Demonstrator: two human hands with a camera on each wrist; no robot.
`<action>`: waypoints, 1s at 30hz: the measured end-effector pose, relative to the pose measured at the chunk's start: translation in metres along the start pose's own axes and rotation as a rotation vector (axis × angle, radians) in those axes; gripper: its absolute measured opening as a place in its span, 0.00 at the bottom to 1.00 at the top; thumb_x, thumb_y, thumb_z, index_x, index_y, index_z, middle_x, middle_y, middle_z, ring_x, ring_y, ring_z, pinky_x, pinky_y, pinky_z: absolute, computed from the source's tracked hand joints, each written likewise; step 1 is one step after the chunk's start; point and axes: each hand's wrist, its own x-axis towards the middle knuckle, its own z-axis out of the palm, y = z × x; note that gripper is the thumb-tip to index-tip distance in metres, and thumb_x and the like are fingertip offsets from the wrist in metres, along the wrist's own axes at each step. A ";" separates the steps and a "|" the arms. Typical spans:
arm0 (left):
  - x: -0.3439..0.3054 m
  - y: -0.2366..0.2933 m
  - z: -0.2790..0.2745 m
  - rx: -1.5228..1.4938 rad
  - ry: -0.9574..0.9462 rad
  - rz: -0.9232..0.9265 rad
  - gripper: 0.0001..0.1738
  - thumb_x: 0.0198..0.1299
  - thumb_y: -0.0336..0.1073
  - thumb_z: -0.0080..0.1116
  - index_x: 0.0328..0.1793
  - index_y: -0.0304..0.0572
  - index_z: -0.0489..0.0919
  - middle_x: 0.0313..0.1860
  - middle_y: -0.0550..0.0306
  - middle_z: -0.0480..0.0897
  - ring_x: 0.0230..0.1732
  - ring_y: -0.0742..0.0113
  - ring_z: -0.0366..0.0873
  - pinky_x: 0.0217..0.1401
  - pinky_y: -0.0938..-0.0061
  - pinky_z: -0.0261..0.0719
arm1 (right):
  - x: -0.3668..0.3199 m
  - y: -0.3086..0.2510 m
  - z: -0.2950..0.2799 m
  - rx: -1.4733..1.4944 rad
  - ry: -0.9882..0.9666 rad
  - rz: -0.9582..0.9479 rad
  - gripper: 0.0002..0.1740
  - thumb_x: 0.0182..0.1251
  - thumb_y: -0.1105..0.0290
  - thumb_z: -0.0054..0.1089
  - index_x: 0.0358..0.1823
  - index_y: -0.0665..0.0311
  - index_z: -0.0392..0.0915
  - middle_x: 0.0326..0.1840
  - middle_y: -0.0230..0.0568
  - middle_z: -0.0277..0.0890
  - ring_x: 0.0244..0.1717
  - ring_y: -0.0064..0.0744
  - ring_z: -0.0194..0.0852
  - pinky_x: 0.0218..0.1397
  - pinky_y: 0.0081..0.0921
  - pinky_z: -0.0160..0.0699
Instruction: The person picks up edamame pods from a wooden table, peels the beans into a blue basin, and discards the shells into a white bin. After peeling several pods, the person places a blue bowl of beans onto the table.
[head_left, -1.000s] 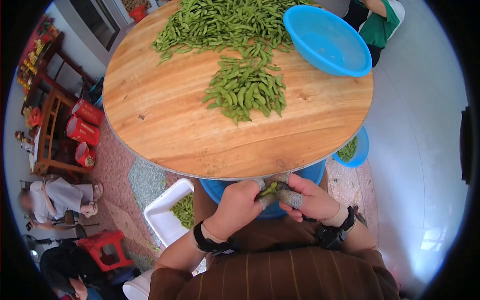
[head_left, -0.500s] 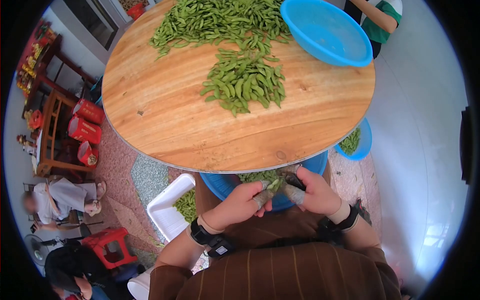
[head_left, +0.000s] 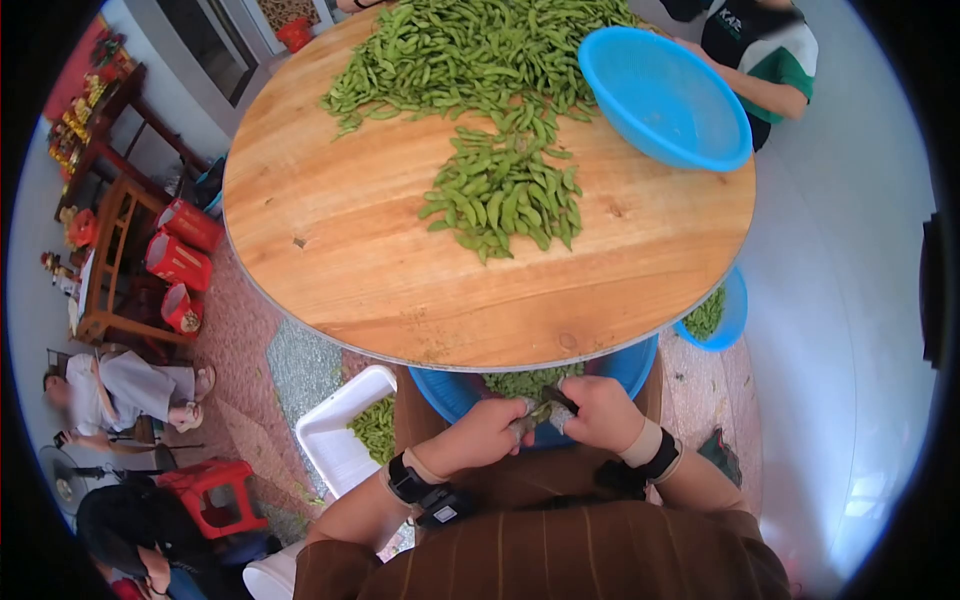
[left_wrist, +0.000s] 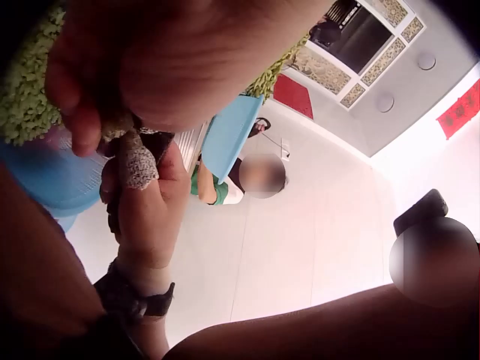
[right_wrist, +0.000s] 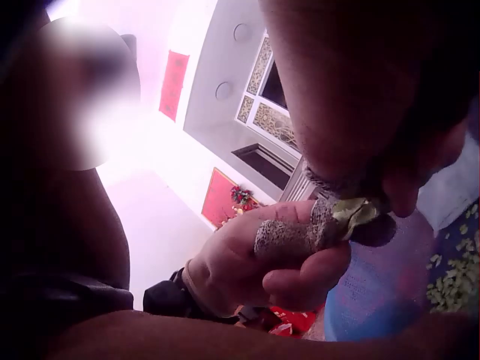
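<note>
Over the blue basin (head_left: 430,392) below the table edge, my two hands meet at the fingertips. My left hand (head_left: 480,437) pinches a green bean pod (right_wrist: 356,215) between thumb and forefinger, both wrapped in grey cloth covers (right_wrist: 281,238). Against that pod my right hand (head_left: 606,415) holds a small dark tool (head_left: 563,399); its kind is mostly hidden by the fingers. The right thumb also wears a grey cover (left_wrist: 139,167). Shelled green beans (head_left: 525,383) lie heaped in the basin beneath.
The round wooden table (head_left: 350,270) carries a large pod heap (head_left: 470,60), a smaller pile (head_left: 505,200) and a tilted blue bowl (head_left: 665,95). A white tub (head_left: 330,430) of pods stands left, another blue basin (head_left: 735,310) right. A person (head_left: 765,80) is across the table.
Half a second ago the hands were slightly apart, tipped over the basin; now they are together again on a pod. The person across the table has come further into view.
</note>
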 end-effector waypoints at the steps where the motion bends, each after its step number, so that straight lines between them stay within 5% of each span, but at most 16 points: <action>1: -0.001 -0.002 0.000 -0.063 0.044 -0.034 0.07 0.60 0.25 0.45 0.36 0.35 0.76 0.25 0.55 0.79 0.25 0.69 0.76 0.30 0.74 0.75 | 0.001 0.000 0.000 -0.007 0.003 -0.010 0.12 0.43 0.73 0.61 0.30 0.66 0.70 0.30 0.52 0.74 0.33 0.54 0.75 0.35 0.42 0.75; 6: -0.001 -0.018 -0.003 0.029 0.187 -0.153 0.07 0.58 0.27 0.47 0.37 0.34 0.77 0.24 0.54 0.81 0.24 0.68 0.79 0.29 0.73 0.76 | 0.001 -0.011 -0.003 -0.141 0.188 -0.059 0.13 0.43 0.74 0.60 0.34 0.65 0.73 0.36 0.49 0.75 0.35 0.51 0.76 0.35 0.39 0.76; 8: 0.000 -0.024 -0.001 0.216 0.248 -0.032 0.08 0.62 0.29 0.47 0.42 0.36 0.78 0.25 0.59 0.81 0.23 0.75 0.77 0.24 0.78 0.75 | 0.000 -0.010 -0.003 -0.106 0.136 -0.047 0.13 0.44 0.73 0.61 0.35 0.64 0.74 0.36 0.50 0.75 0.36 0.51 0.76 0.35 0.38 0.77; 10: -0.002 -0.006 0.001 0.079 0.179 -0.044 0.08 0.62 0.28 0.48 0.42 0.37 0.78 0.25 0.60 0.81 0.23 0.76 0.76 0.24 0.79 0.74 | -0.001 -0.006 0.003 -0.070 0.082 -0.033 0.14 0.45 0.72 0.62 0.37 0.63 0.75 0.35 0.50 0.75 0.36 0.51 0.76 0.36 0.36 0.78; 13: -0.004 0.004 0.001 -0.125 0.044 -0.014 0.08 0.60 0.27 0.47 0.40 0.38 0.77 0.25 0.61 0.81 0.23 0.77 0.76 0.26 0.80 0.74 | 0.005 -0.003 0.004 0.141 0.113 -0.082 0.13 0.53 0.70 0.64 0.39 0.64 0.74 0.28 0.43 0.76 0.28 0.39 0.78 0.30 0.29 0.76; 15: -0.006 0.006 0.000 -0.194 -0.021 0.029 0.08 0.59 0.25 0.45 0.40 0.38 0.77 0.25 0.60 0.81 0.23 0.77 0.76 0.27 0.80 0.74 | 0.007 -0.011 -0.015 0.777 -0.223 0.392 0.12 0.59 0.65 0.65 0.38 0.65 0.74 0.21 0.33 0.73 0.21 0.22 0.73 0.23 0.19 0.69; 18: -0.008 0.009 -0.002 -0.338 -0.152 0.088 0.10 0.59 0.25 0.43 0.42 0.41 0.76 0.27 0.64 0.79 0.23 0.80 0.73 0.27 0.83 0.72 | 0.005 -0.004 -0.016 1.009 -0.271 0.365 0.09 0.60 0.67 0.64 0.37 0.63 0.75 0.21 0.27 0.71 0.20 0.12 0.67 0.21 0.14 0.66; 22: -0.006 0.009 -0.001 -0.406 -0.143 0.077 0.08 0.64 0.27 0.45 0.42 0.41 0.76 0.28 0.65 0.77 0.24 0.81 0.71 0.27 0.85 0.70 | 0.007 -0.008 -0.019 0.741 -0.229 0.301 0.10 0.59 0.68 0.65 0.38 0.64 0.76 0.23 0.32 0.75 0.23 0.18 0.71 0.26 0.17 0.71; 25: -0.005 0.004 -0.005 -0.427 -0.124 0.031 0.07 0.65 0.27 0.45 0.42 0.41 0.76 0.28 0.65 0.77 0.25 0.81 0.71 0.28 0.86 0.70 | 0.007 -0.003 -0.002 0.485 -0.011 0.050 0.14 0.57 0.64 0.66 0.38 0.65 0.75 0.24 0.37 0.76 0.25 0.20 0.74 0.29 0.24 0.75; 30: -0.005 -0.008 -0.007 -0.473 -0.047 0.040 0.07 0.65 0.27 0.46 0.43 0.42 0.77 0.28 0.66 0.77 0.27 0.80 0.70 0.29 0.85 0.69 | 0.010 -0.007 0.001 0.348 0.056 0.055 0.15 0.55 0.63 0.67 0.36 0.66 0.74 0.29 0.51 0.77 0.31 0.45 0.80 0.33 0.29 0.76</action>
